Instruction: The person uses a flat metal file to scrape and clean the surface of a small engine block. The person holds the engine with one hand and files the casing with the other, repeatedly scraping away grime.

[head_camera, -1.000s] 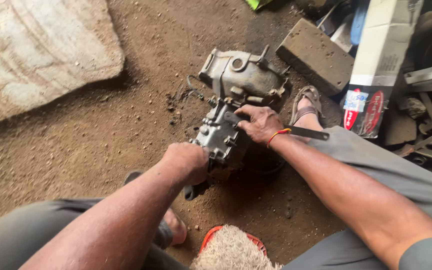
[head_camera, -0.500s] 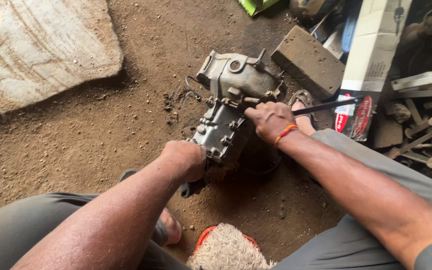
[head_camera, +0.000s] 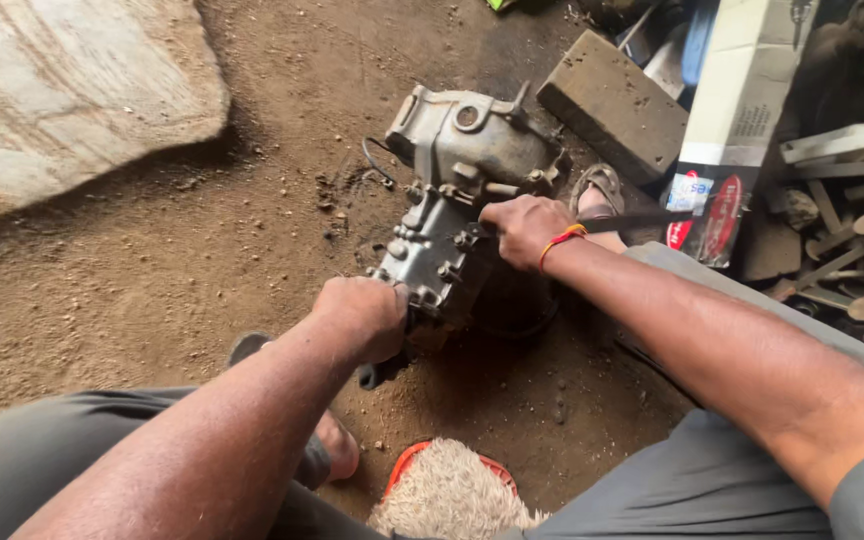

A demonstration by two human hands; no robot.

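Your left hand (head_camera: 360,315) clamps the pump's (head_camera: 452,210) near end to steady it; right hand (head_camera: 522,228) grips a dark tool (head_camera: 642,220), prob. prying.

One grey metal engine casing (head_camera: 457,200), one long dark tool (head_camera: 642,220), two hands, one stone block (head_camera: 612,105), one white carton (head_camera: 737,100), one pale slab (head_camera: 62,95).
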